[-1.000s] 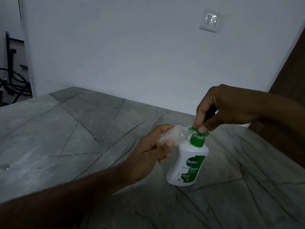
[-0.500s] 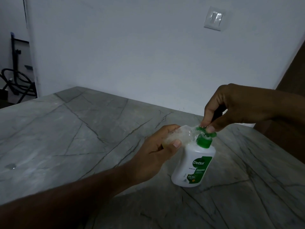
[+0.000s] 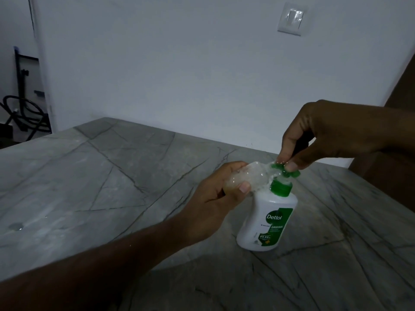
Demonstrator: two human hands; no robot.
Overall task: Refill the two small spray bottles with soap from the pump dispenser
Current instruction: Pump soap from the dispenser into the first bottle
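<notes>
Two bare hands were seen at work in the lower right of the frame, over a grey veined stone table. A small clear spray bottle was gripped by the left hand, with the fingers curled round its base and the thumb laid along its near side. The bottle was held tilted almost on its side, its open mouth turned to the right and brought up against the green pump head of the dispenser. Pale liquid could be made out at the bottle's lower end, near the fingers.

The white pump dispenser was stood upright on the table, right of centre in the lower half of the frame, just below and to the right of the left hand. A green collar and a green label with the word Dettol were shown on it.

The pump head was pinched from above by the right hand, thumb and fingertips closed on it, the remaining fingers curled. Whether soap was flowing at that instant could not be told.

A white wall switch was seen at the upper right, and a dark metal stand at the far left edge.
</notes>
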